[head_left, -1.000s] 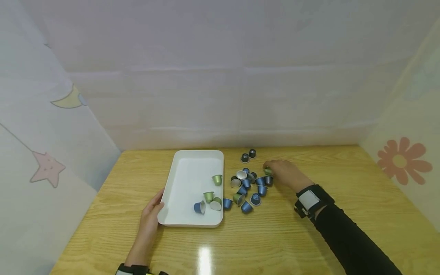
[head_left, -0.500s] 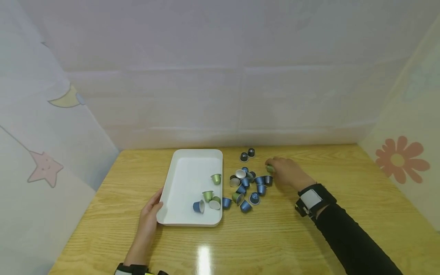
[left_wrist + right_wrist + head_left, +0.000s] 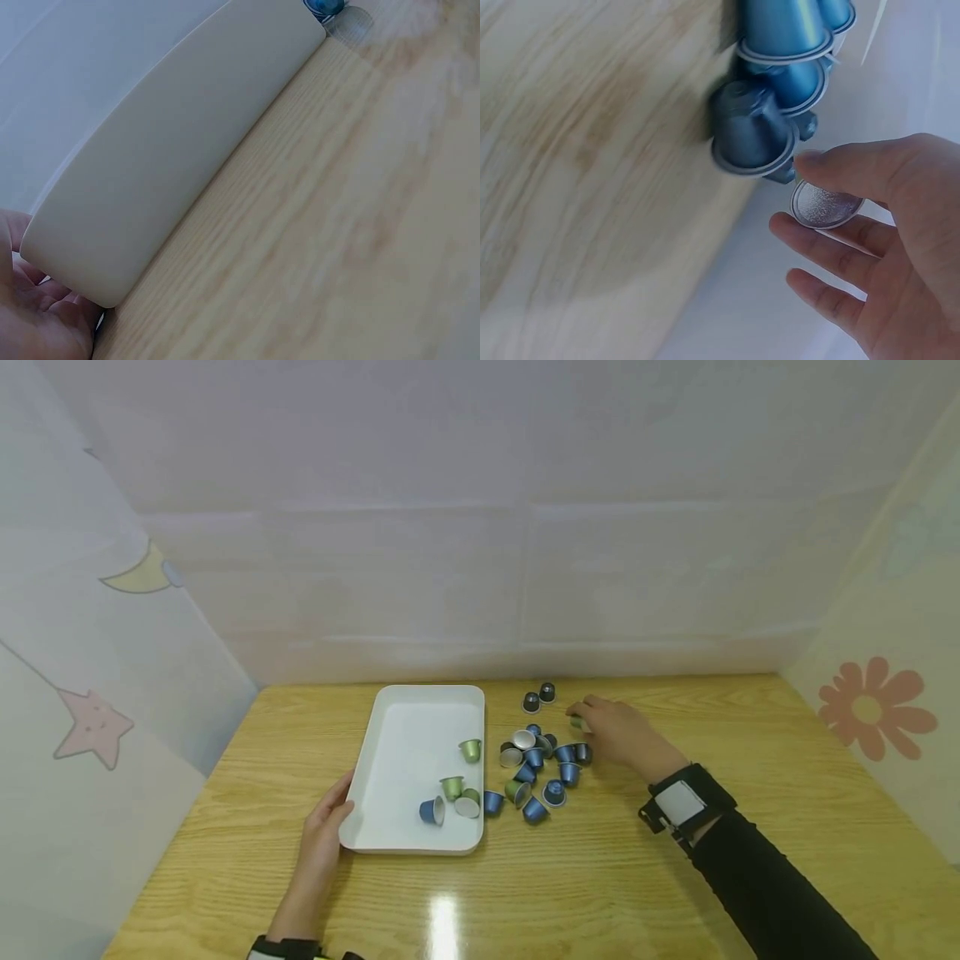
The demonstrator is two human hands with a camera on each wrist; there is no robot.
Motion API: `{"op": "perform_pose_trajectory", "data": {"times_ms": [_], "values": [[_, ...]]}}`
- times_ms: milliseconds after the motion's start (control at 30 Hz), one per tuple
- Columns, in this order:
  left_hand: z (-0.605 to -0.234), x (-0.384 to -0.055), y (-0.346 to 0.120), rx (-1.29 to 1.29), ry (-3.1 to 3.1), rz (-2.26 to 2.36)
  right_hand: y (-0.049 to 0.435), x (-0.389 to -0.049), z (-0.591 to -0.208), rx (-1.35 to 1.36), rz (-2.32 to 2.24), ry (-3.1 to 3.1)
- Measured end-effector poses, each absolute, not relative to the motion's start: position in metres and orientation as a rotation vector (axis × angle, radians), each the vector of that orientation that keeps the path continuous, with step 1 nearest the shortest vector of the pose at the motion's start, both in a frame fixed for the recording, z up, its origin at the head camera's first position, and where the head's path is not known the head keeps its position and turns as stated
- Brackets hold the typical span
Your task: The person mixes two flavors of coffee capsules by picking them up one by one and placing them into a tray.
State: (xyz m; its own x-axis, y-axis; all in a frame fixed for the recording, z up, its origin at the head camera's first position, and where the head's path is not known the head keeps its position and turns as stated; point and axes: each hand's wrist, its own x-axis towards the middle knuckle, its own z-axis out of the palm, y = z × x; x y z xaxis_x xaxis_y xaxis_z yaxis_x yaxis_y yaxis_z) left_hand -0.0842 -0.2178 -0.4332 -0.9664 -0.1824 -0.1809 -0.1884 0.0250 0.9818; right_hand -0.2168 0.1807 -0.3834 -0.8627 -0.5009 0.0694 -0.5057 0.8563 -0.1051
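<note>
Capsule (image 3: 826,206), green, is being pinched by right hand (image 3: 618,735); left hand (image 3: 322,831) is gripping white tray (image 3: 416,727) holding 4 other capsules (image 3: 452,788).

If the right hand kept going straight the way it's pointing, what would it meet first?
Probably the rear dark capsule, judging by the head view; the right hand might pass above it, as its height is unclear.
</note>
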Motion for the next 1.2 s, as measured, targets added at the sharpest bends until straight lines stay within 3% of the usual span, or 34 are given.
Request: {"op": "perform_pose_trajectory", "data": {"times_ms": [1200], "values": [[-0.432, -0.082, -0.218, -0.402, 2.244, 2.147, 0.120, -0.173, -0.373, 1.077, 0.181, -2.759]]}}
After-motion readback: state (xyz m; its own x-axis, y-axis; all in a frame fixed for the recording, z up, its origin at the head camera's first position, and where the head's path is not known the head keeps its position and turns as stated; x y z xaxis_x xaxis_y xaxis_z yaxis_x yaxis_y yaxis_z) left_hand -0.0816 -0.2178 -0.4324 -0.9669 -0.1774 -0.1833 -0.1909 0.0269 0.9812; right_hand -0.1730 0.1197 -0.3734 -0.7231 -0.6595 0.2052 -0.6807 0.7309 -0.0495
